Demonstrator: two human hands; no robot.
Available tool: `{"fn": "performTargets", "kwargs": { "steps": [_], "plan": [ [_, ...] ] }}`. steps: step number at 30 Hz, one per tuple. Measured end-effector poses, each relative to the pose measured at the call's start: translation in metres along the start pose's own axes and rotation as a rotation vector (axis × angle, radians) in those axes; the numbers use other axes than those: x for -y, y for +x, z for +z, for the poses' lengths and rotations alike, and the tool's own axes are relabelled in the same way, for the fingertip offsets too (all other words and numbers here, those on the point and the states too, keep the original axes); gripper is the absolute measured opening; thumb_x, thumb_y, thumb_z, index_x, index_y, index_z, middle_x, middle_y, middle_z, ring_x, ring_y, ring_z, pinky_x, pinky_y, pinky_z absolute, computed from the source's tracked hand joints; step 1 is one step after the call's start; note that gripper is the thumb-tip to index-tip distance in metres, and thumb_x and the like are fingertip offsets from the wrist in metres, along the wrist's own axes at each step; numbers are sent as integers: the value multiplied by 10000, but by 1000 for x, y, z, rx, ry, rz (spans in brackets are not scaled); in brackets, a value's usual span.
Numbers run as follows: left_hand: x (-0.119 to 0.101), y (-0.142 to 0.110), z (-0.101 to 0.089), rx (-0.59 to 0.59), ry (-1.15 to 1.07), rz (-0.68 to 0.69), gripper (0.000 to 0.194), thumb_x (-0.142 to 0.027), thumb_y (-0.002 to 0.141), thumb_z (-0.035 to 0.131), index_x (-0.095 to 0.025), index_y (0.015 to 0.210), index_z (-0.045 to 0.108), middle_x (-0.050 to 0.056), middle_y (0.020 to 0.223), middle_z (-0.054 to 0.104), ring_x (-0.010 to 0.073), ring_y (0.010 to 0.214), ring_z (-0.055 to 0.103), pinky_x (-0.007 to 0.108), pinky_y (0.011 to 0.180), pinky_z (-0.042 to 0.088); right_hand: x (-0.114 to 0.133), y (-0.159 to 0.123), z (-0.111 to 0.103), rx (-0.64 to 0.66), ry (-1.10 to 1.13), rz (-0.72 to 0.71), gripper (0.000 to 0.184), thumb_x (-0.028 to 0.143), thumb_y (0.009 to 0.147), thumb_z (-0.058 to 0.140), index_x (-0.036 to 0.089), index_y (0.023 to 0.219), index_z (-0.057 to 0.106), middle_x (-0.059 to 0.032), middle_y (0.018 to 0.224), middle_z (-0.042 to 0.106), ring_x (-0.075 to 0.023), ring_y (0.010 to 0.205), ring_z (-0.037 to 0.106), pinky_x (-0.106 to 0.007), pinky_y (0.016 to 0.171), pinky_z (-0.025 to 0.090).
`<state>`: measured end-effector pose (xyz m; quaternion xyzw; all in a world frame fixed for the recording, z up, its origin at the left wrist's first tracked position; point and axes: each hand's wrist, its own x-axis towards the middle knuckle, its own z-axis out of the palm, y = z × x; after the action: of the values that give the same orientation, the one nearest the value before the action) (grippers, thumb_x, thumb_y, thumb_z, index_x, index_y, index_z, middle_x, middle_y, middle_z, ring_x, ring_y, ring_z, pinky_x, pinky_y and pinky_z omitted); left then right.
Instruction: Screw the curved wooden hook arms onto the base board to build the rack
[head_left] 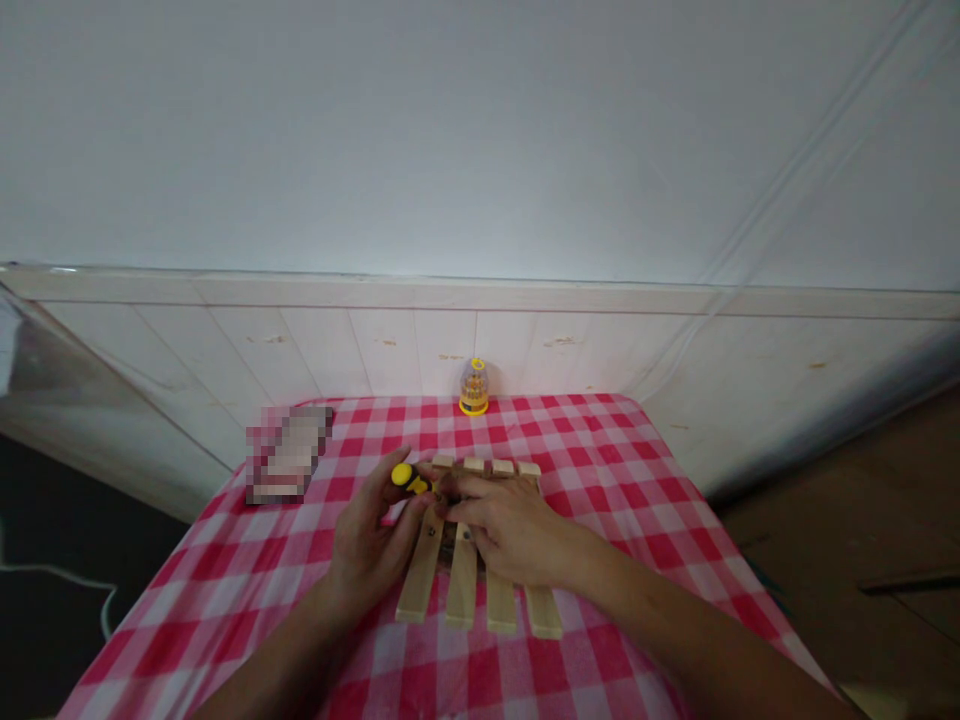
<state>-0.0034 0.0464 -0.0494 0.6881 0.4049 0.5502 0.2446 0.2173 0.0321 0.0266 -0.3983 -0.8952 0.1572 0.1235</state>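
Observation:
A slatted wooden panel (480,590) lies on the red and white checked tablecloth (622,470), its slats running away from me. My left hand (371,545) is curled beside the panel's left edge, fingers wrapped round a screwdriver with a yellow handle (409,478). My right hand (514,535) rests on top of the slats, fingers bent and pressed together near the screwdriver's tip; what they pinch is hidden. Both hands meet at the panel's far left part.
A small yellow dome-shaped holder of bits (474,388) stands at the table's far edge against the white panelled wall (480,330). A blurred-out flat object (286,455) lies at the far left of the cloth. Dark floor (862,520) shows to the right.

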Motion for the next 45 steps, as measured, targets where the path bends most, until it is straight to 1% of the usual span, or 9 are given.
{"fn": "performTargets", "kwargs": {
  "steps": [4,8,11,15,22,27,34,41,45],
  "plan": [
    [-11,0,-1,-52,-54,-17,528,-238,922,737,-238,1414,549,59,1041,806,191,825,810,246,686,673,1,0,-2,24,-10,22,334,121,947,529,249,1126,780,-23,1326,700,-218,1085,668,-347,745,450],
    [-25,3,-1,-129,-136,2,557,-195,865,792,-246,1373,570,38,1028,805,181,826,810,238,697,676,2,1,-4,26,-2,24,308,130,948,544,244,1111,779,-13,1297,706,-212,1058,666,-349,730,430],
    [-29,6,0,-138,-151,16,547,-191,854,801,-254,1351,580,24,989,809,174,803,809,215,651,665,2,1,-4,19,-4,17,286,139,947,564,241,1104,780,-4,1257,714,-200,1022,660,-349,713,407],
    [-32,7,0,-122,-112,20,517,-220,855,804,-253,1325,592,13,934,807,171,755,802,212,611,657,2,1,-3,27,-8,16,335,116,940,554,250,1157,772,-1,1258,706,-197,1027,648,-355,709,389],
    [-31,7,-2,-112,-54,32,509,-265,856,810,-248,1315,590,7,935,802,167,741,796,225,618,662,4,0,-5,28,-32,31,354,146,958,544,290,1195,764,23,1270,700,-202,999,658,-370,658,336],
    [-28,8,-2,-100,-46,21,506,-275,843,823,-235,1294,596,4,912,791,166,714,788,225,598,658,4,1,-6,26,-16,21,364,110,936,537,268,1170,768,5,1281,698,-201,1022,643,-354,681,362],
    [-22,5,2,-91,-46,41,516,-249,820,843,-254,1272,596,4,952,789,173,774,793,245,661,670,2,1,-1,38,-43,30,312,139,955,537,232,1127,780,-28,1253,713,-218,1010,656,-343,711,408],
    [-21,2,3,-77,16,138,468,-279,856,820,-236,1268,601,31,998,786,164,745,779,243,649,663,1,1,-2,49,-40,26,291,137,950,539,203,1095,782,-25,1323,698,-222,1062,667,-349,717,430],
    [-22,3,1,-36,0,74,449,-282,881,793,-236,1282,596,44,1027,782,178,794,780,257,669,662,2,0,-2,49,-41,30,295,142,962,533,209,1108,781,-30,1284,709,-218,1035,663,-351,718,436]
  ]
}}
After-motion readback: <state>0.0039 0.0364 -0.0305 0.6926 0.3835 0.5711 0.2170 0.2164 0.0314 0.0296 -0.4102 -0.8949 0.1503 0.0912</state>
